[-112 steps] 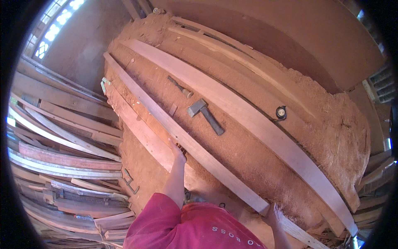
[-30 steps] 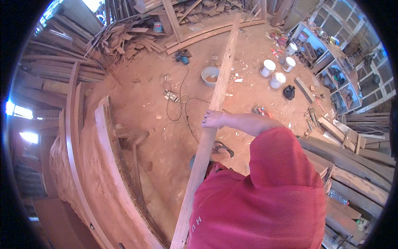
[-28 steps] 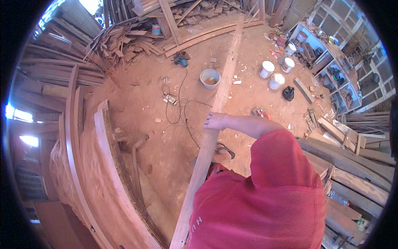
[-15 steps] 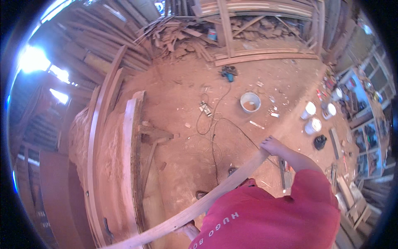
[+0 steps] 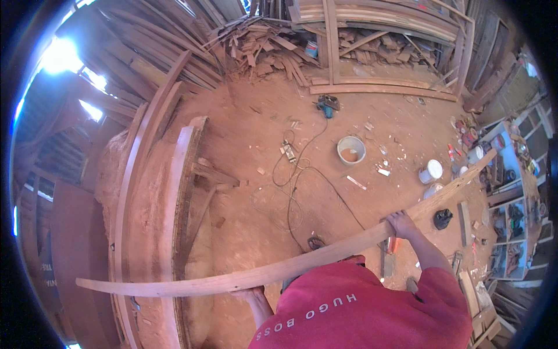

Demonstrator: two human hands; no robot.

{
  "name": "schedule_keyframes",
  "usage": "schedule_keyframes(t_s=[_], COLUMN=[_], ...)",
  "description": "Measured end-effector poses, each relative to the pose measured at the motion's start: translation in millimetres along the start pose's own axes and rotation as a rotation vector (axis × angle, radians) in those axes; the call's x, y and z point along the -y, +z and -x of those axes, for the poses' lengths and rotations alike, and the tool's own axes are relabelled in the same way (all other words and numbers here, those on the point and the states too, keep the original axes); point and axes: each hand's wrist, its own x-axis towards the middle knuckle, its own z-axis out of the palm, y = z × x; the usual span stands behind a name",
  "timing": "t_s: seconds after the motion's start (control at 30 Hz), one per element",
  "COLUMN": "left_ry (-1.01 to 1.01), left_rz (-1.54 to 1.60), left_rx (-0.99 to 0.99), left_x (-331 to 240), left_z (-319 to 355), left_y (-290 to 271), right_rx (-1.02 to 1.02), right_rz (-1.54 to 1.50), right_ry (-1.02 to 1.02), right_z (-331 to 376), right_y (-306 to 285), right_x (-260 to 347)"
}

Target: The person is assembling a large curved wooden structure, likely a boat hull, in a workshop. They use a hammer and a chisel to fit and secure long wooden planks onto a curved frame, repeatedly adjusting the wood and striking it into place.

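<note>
– Position of the long, pale-brown wooden plank (image 5: pixel 325 254)?
– Eight to three o'clock; right hand (image 5: pixel 400 224) grips it, left hand (image 5: pixel 251 294) underneath, closure untellable.
– Handling?
– Likely stiff, heavyish; best held either side of middle.

The plank (image 5: pixel 273 272) covers the fingertips of the left grip (image 5: pixel 251 294), so how they close cannot be told; left of that grip it also hides a strip of the bench (image 5: pixel 152 227), whose near end the lower edge cuts off. A dark object (image 5: pixel 135 303) there is too small to name. Beyond the right grip (image 5: pixel 401 224) the plank partly hides a white tub (image 5: pixel 432 189); farther right, things on the shelf (image 5: pixel 509 202) are too small to tell
</note>
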Motion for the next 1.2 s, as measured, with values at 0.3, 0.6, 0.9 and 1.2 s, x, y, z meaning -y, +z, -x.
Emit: schedule_keyframes(t_s=[0.3,0.6,0.9,1.2], left_ry=[-0.025,-0.156,-0.203,-0.239], left_rz=[0.006,-0.028,-0.076,0.000], left_rx=[0.142,0.099,0.049,0.139], left_x=[3.3,31.1,124.7,275.8], left_z=[-4.0,14.6,-8.3,-19.4], left_y=[1.9,55.9,119.7,217.7], right_rx=[-0.073,-0.191,-0.114,-0.128], right_rz=[-0.079,-0.110,-0.220,-0.245], right_ry=[0.119,0.247,0.325,0.433], right_z=[83.2,136.3,134.1,117.5], right_y=[7.4,30.6,46.6,56.1], right_x=[39.4,25.2,-46.6,-172.5])
